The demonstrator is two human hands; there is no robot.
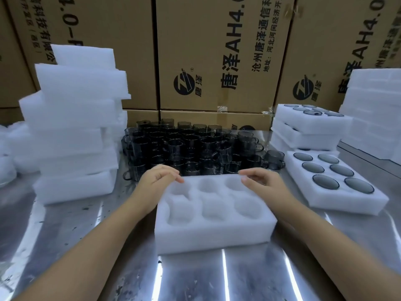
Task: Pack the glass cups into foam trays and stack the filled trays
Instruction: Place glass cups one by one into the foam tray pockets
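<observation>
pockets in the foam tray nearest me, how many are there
6 pockets in the foam tray, all empty: far row left, middle, right; near row left, middle, right. None hidden.

We are at a packing station in a warehouse or factory store. Tall printed cardboard cartons (217, 51) stand like a wall along the far edge of a shiny steel worktop (238, 279). Near its left edge, empty foam trays (73, 131) are piled high. Dozens of identical smoked glass cups (191, 146) crowd the far middle. Toward the right edge we see filled trays (310, 124) stacked in layers.
</observation>
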